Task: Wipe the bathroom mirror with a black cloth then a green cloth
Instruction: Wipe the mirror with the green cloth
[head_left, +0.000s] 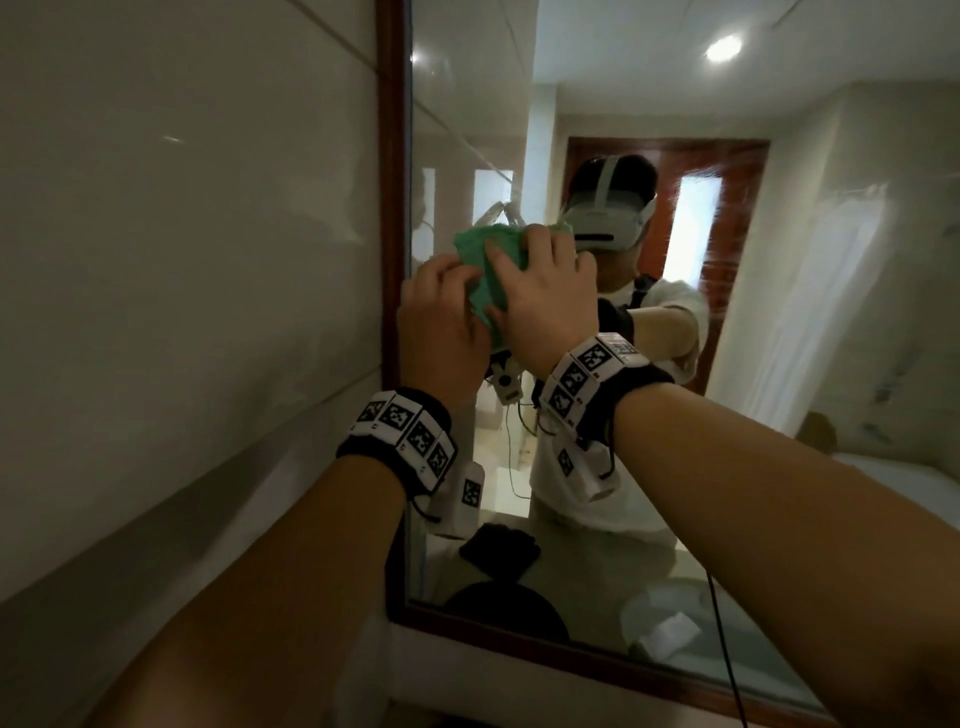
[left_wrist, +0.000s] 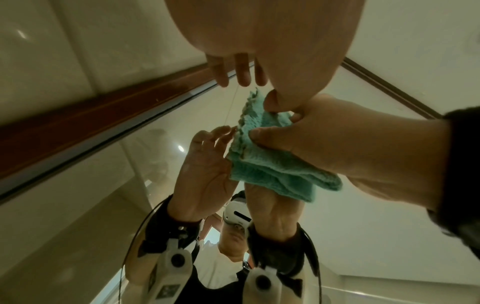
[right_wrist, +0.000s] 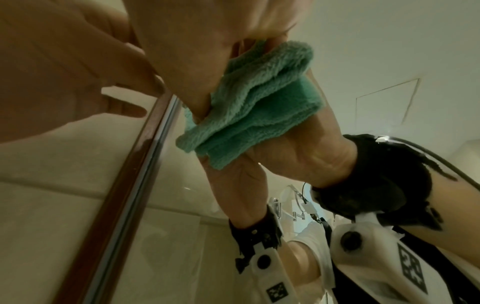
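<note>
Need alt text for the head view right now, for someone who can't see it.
Both hands are raised at a wood-framed mirror: the right hand holds a folded green cloth at the glass, near its left edge, and the left hand touches the cloth's lower left. A black cloth shows low in the reflection, along with the person wearing a headset.

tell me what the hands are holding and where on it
The right hand pinches the folded green cloth by its upper right edge, against the mirror. The left hand only touches its left edge.
</note>
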